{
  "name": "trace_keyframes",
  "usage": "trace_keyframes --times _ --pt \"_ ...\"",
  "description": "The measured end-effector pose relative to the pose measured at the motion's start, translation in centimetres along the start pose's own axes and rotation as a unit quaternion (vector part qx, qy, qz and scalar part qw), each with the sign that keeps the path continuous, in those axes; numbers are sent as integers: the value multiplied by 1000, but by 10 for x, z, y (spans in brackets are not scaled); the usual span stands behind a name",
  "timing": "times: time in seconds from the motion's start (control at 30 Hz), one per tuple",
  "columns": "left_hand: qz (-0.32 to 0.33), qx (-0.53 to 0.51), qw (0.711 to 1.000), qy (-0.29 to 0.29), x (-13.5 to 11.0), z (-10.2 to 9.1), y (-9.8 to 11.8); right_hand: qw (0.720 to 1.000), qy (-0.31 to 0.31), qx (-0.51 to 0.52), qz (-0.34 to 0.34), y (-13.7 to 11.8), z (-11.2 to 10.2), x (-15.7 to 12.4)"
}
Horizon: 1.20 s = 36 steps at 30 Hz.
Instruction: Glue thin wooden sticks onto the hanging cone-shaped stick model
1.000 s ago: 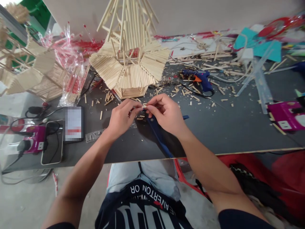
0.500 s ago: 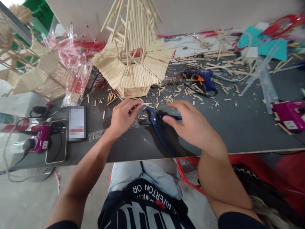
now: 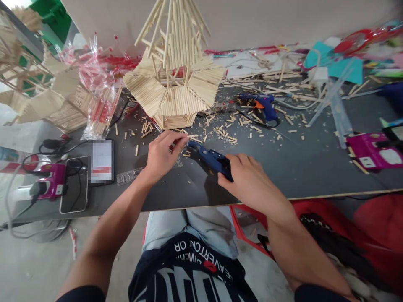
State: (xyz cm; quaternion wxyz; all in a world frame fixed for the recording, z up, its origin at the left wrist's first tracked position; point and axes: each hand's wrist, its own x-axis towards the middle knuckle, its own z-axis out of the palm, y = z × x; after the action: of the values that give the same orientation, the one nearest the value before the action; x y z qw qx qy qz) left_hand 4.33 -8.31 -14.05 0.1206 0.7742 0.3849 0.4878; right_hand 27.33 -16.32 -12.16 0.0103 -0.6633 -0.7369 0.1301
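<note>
My left hand (image 3: 163, 153) pinches a short wooden stick (image 3: 192, 136) above the dark table (image 3: 299, 163), just in front of the stick-built tower model (image 3: 174, 90). My right hand (image 3: 248, 178) is closed round the handles of a blue cutter (image 3: 209, 157), whose jaws point left toward the stick's end. Many cut stick bits (image 3: 225, 134) lie scattered on the table behind both hands.
A blue glue gun (image 3: 262, 105) lies behind the hands. Two phones (image 3: 74, 184) and a purple power strip (image 3: 50, 184) sit at the left, another purple box (image 3: 374, 153) at the right. A second stick model (image 3: 47, 98) and a plastic bag of sticks (image 3: 97, 98) stand far left.
My right hand let go of the stick, dropped to the blue cutter on the table and closed round its handles, lifting it toward the stick. The left hand kept its pinch.
</note>
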Motion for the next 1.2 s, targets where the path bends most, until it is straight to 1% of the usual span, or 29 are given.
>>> trace_keyframes --times 0.07,0.13,0.2,0.3,0.33,0.37,0.4,0.5,0.6,0.77,0.87,0.97,1.1,1.2 --pt "7 2 1000 5 0 0 0 995 -8 95 24 6 0 -2" --pt "10 4 1000 7 -1 1 0 977 -14 204 61 10 3 -5" --pt "7 5 1000 5 -2 2 -1 945 -7 311 97 11 9 -9" --pt "-1 13 1000 10 -3 3 -1 877 7 467 115 1 19 -16" --pt "-1 16 1000 13 -4 4 -1 856 7 504 115 -5 21 -19" --pt "0 18 1000 14 -4 4 -1 842 6 527 113 -12 23 -20" --pt "1 20 1000 15 -5 5 0 835 7 539 111 -19 23 -22" --pt "2 24 1000 9 -6 6 1 835 14 541 99 -35 20 -25" --pt "3 23 1000 10 -6 7 2 840 27 535 88 -43 17 -25" --pt "14 23 999 21 -5 6 4 850 42 520 65 -47 18 -27" --pt "17 24 999 15 -5 5 7 853 39 517 64 -51 21 -28" --pt "26 33 999 15 -5 3 9 860 49 505 60 -54 23 -28" --pt "42 57 997 9 -6 1 7 873 60 482 44 -57 21 -28" --pt "53 52 997 1 -6 0 4 879 59 471 39 -59 19 -29"
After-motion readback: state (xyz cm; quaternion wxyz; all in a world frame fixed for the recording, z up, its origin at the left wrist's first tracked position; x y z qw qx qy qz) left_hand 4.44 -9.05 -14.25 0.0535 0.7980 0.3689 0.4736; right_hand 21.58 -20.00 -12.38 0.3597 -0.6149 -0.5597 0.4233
